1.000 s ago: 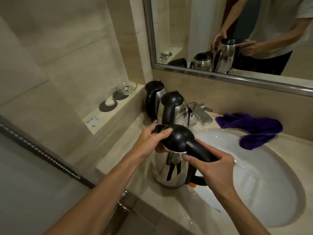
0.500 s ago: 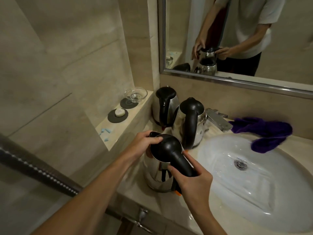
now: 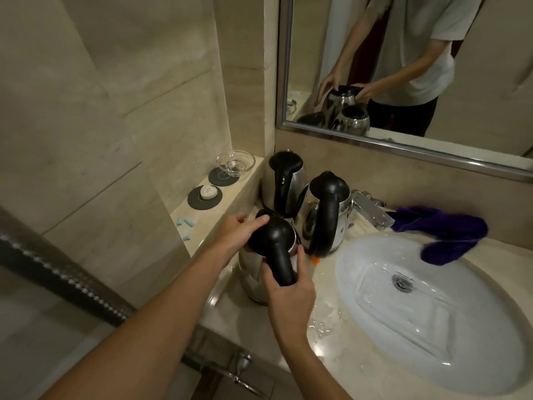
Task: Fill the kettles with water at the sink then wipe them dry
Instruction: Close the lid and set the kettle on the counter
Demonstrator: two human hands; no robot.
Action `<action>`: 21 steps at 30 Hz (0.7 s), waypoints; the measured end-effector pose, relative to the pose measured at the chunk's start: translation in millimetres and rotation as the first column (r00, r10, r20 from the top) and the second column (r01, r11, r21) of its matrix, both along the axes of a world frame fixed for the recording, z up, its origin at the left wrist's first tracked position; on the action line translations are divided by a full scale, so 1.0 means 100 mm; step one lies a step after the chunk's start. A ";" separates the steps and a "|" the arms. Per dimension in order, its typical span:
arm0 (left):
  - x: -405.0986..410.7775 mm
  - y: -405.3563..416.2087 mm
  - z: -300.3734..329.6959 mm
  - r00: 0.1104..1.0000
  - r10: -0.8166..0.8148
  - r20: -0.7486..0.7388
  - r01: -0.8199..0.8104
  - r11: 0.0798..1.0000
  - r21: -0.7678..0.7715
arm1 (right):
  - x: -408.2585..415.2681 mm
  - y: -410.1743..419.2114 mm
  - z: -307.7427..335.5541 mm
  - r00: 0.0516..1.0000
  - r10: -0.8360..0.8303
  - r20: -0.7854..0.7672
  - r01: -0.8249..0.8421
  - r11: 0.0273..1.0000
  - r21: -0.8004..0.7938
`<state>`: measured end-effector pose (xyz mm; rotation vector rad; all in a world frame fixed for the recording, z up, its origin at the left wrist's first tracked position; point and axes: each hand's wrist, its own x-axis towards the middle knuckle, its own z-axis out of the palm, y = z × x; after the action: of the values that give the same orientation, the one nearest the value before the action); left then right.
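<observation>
The nearest steel kettle [image 3: 253,272] stands upright on the wet marble table [image 3: 340,359], just off the sink's [image 3: 432,319] nine o'clock rim; its black lid [image 3: 271,235] is down. The right hand [image 3: 291,290] is wrapped round the kettle's black handle [image 3: 281,265], thumb on one side and fingers curled on the other; the left hand [image 3: 236,233] rests at the lid's ten o'clock edge, fingers bent over the rim by the spout, holding the top of the kettle.

At twelve to one o'clock from this kettle stands a second kettle [image 3: 326,212], upright, its broad black handle facing the onlooker and an orange tab [image 3: 315,258] showing at its foot; a third kettle [image 3: 284,180] stands behind it, at eleven o'clock, close against the wall corner; the two look to be touching or very nearly so.

The chrome tap [image 3: 370,210] sits at the sink's eleven o'clock; a purple cloth [image 3: 444,235] lies bunched at the sink's one o'clock, its end hanging over the rim. Water beads on the table at the basin's eight o'clock.

On the ledge [image 3: 202,223] at the kettles' nine to ten o'clock: a glass dish [image 3: 235,161] on a dark coaster, a small soap [image 3: 208,192] on another, and some pale blue bits [image 3: 186,225]. The mirror [image 3: 403,67] above shows the person's reflection with both hands on the kettle.
</observation>
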<state>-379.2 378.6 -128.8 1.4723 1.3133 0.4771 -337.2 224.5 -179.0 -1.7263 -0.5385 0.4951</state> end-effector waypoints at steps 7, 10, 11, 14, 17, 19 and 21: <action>0.04 -0.32 0.24 0.984 0.097 -0.152 -0.089 0.994 0.060 | 0.34 -0.14 0.19 0.877 0.458 -0.147 -0.473 0.876 -0.089; 0.05 -0.43 0.32 0.975 0.100 -0.198 -0.099 0.995 0.015 | 0.61 -0.16 0.30 0.822 0.556 -0.122 -0.569 0.798 -0.198; 0.06 -0.45 0.32 0.975 0.094 -0.201 -0.094 0.996 0.010 | 0.68 -0.16 0.34 0.804 0.582 -0.123 -0.594 0.774 -0.217; 0.09 -0.49 0.30 0.967 0.062 -0.246 -0.063 0.998 0.003 | 0.78 -0.15 0.41 0.791 0.598 -0.128 -0.608 0.747 -0.270; 0.10 -0.48 0.28 0.950 0.067 -0.304 -0.061 0.998 0.031 | 0.71 -0.09 0.34 0.814 0.578 -0.058 -0.559 0.753 -0.348; 0.10 -0.43 0.31 0.940 0.067 -0.334 -0.056 0.998 0.041 | 0.65 -0.03 0.32 0.825 0.565 -0.019 -0.525 0.753 -0.397; 0.09 -0.35 0.37 0.925 0.050 -0.377 -0.041 0.999 0.032 | 0.59 0.03 0.33 0.840 0.542 0.013 -0.480 0.755 -0.446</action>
<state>-370.6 343.1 -92.0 1.6093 1.6509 0.2426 -278.0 227.8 -145.9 -2.0385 -1.0917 0.9447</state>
